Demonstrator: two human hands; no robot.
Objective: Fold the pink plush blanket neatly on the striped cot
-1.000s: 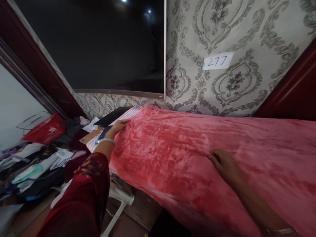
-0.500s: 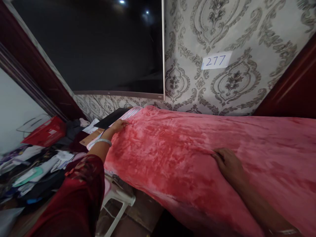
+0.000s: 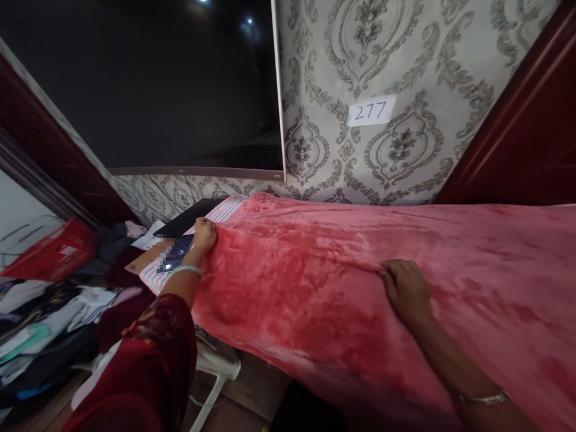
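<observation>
A large pink-red plush blanket (image 3: 288, 288) lies spread over a long raised surface and hangs down over its near side. At its left end my left hand (image 3: 205, 234) is closed on the blanket's edge. My right hand (image 3: 407, 288) pinches a fold near the middle, and a ridge of fabric runs leftward from the fingertips. Striped cloth (image 3: 227, 209) shows from under the blanket's left end. Beside my left wrist lies a dark, shiny object (image 3: 177, 252), partly blurred out.
A large black television (image 3: 180, 84) hangs on the patterned wall, right of it a paper label (image 3: 371, 111) marked 277. Clothes (image 3: 58, 324) are heaped at the left by a red basket or bag (image 3: 54, 252). A white stool (image 3: 216, 366) stands below the blanket's left end.
My left hand has lifted the blanket's left edge slightly, exposing more striped cloth and the dark object. My right hand keeps its pinch. The view has turned a little to the right.
</observation>
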